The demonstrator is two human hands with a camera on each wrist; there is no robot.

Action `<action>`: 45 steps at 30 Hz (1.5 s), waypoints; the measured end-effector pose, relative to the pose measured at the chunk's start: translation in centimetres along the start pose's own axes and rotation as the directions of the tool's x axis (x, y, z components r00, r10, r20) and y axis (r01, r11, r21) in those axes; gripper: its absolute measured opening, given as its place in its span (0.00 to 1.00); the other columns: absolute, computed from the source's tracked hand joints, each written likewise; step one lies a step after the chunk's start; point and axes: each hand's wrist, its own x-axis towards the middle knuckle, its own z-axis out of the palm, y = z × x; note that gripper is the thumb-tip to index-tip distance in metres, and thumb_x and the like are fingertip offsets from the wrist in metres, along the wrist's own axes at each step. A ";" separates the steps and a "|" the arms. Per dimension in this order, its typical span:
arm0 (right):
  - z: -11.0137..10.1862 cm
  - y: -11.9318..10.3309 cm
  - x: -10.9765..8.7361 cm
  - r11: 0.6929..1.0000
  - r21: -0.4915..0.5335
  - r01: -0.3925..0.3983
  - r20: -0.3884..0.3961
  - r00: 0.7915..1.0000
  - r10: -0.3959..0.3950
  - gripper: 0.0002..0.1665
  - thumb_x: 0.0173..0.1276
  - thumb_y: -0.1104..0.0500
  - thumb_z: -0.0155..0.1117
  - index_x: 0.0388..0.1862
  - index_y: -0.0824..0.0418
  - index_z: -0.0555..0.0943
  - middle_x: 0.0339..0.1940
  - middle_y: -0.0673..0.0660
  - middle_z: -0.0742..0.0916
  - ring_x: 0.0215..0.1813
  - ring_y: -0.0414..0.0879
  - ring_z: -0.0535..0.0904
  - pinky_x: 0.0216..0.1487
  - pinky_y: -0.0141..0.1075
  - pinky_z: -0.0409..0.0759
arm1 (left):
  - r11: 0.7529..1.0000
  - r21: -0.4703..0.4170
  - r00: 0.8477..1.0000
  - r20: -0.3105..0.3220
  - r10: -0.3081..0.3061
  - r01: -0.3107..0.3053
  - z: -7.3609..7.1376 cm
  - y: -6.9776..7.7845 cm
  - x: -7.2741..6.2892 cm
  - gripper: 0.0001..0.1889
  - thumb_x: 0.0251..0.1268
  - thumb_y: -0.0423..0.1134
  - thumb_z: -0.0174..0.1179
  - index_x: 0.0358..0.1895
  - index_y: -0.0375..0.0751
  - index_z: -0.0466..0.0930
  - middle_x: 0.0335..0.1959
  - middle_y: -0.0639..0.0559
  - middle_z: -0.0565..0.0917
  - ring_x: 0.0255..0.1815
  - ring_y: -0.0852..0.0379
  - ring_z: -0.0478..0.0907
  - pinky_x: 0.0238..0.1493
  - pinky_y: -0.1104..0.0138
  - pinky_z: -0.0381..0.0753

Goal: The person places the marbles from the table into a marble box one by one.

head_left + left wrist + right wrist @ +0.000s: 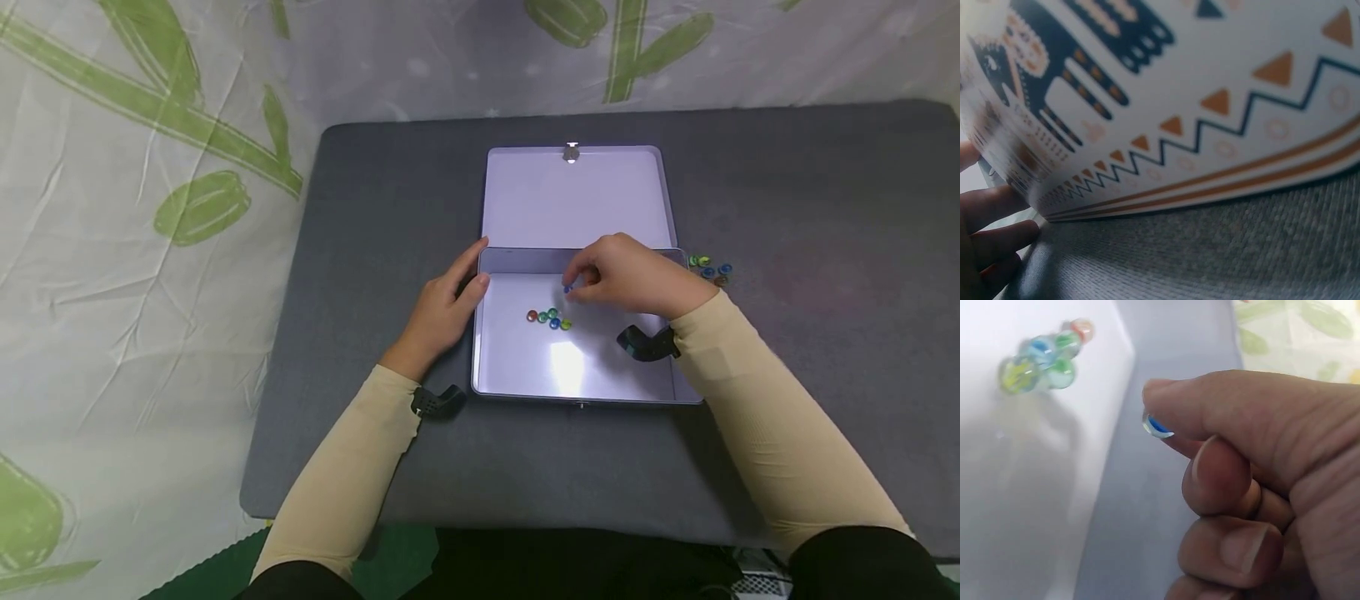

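Pinching a blue marble (1157, 427) between thumb and forefinger, the right hand (626, 271) hangs over the inside of a box (510, 367) on the grey worktop (390, 183). Five other marbles (554, 323) sit clustered on the box's pale floor, just left of that hand. From where I stand, the left hand (442, 312) rests at the box's left edge, fingers and thumb loosely parted. The lid (573, 196) lies back, and more marbles (707, 272) sit beside the right wall, seemingly partly hidden.

Grey table (810, 375) beside pale, creased sheeting (97, 325) with green plant prints (202, 208), dark green surface (397, 562) below
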 end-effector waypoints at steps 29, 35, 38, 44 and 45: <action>2.1 0.8 1.1 0.995 -0.103 0.005 0.111 0.994 0.007 0.08 0.65 0.68 0.72 0.43 0.65 0.91 0.22 0.51 0.80 0.27 0.43 0.69 0.33 0.37 0.69 | 1.000 -0.012 1.000 0.011 -0.011 0.011 -0.1 0.1 0.0 0.43 0.74 0.77 0.38 0.83 0.57 0.63 0.78 0.47 0.72 0.76 0.47 0.72 0.76 0.47 0.68; 2.1 0.8 1.2 0.996 -0.091 0.001 0.114 0.993 0.010 0.08 0.65 0.67 0.73 0.43 0.65 0.91 0.21 0.51 0.80 0.26 0.42 0.69 0.31 0.36 0.67 | 1.000 -0.015 1.000 0.009 -0.005 0.005 0.0 0.1 0.0 0.42 0.75 0.77 0.38 0.83 0.57 0.63 0.78 0.46 0.72 0.76 0.48 0.72 0.76 0.48 0.68; 2.0 0.7 1.1 0.997 -0.084 0.001 0.114 0.993 0.008 0.08 0.65 0.68 0.73 0.43 0.65 0.91 0.21 0.51 0.80 0.26 0.42 0.70 0.31 0.36 0.67 | 1.000 -0.013 1.000 0.013 -0.008 0.008 -0.1 0.1 0.0 0.43 0.75 0.77 0.37 0.83 0.57 0.63 0.78 0.46 0.72 0.76 0.48 0.72 0.76 0.48 0.68; 1.9 0.6 1.1 0.998 -0.064 -0.024 0.106 0.994 0.031 0.09 0.65 0.67 0.73 0.44 0.65 0.91 0.27 0.52 0.85 0.29 0.43 0.73 0.33 0.37 0.72 | 1.000 -0.011 1.000 0.017 -0.013 0.013 -0.1 0.2 0.0 0.44 0.74 0.78 0.37 0.83 0.56 0.63 0.78 0.46 0.72 0.77 0.48 0.71 0.76 0.48 0.68; 1.9 0.6 1.0 0.998 -0.060 -0.024 0.105 0.994 0.030 0.09 0.65 0.67 0.73 0.44 0.65 0.91 0.28 0.52 0.86 0.29 0.44 0.73 0.34 0.37 0.72 | 1.000 -0.011 1.000 0.017 -0.015 0.015 -0.1 0.3 0.0 0.44 0.74 0.78 0.37 0.83 0.56 0.63 0.78 0.46 0.72 0.77 0.48 0.71 0.76 0.48 0.68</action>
